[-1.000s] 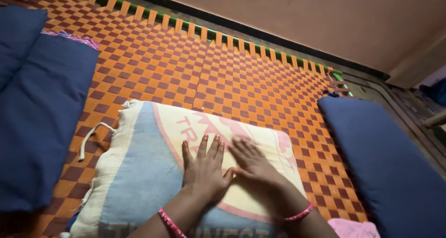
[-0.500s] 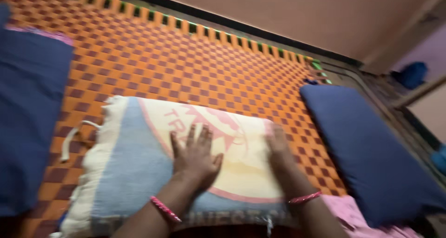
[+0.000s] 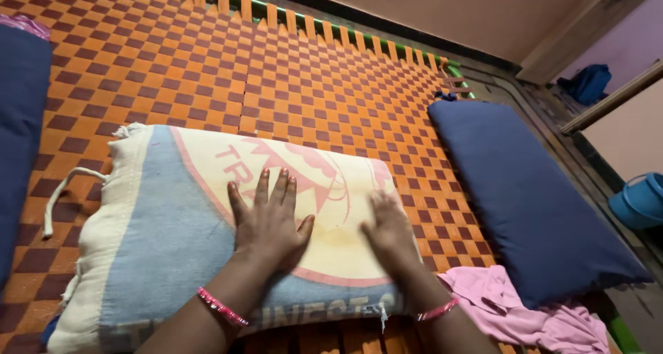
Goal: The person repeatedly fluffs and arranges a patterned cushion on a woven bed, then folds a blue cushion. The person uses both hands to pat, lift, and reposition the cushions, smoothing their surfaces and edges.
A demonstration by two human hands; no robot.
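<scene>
Sack pillow [image 3: 159, 236], cream and blue with a red print, lies flat on the woven orange cot [image 3: 276, 71], near its front edge. Left hand [image 3: 266, 219] rests palm down on the middle, fingers spread, grasping nothing. Right hand [image 3: 390, 230] is flat on the right end, also gripping nothing. Pillow looks evenly flattened, drawstring [image 3: 62, 192] loose at the left end; no cover on it. Blue cushion [image 3: 532, 202] lies to the right, apart; pink cloth [image 3: 511, 305] crumpled beside the right wrist. Blue bucket [image 3: 639, 201] off the cot.
</scene>
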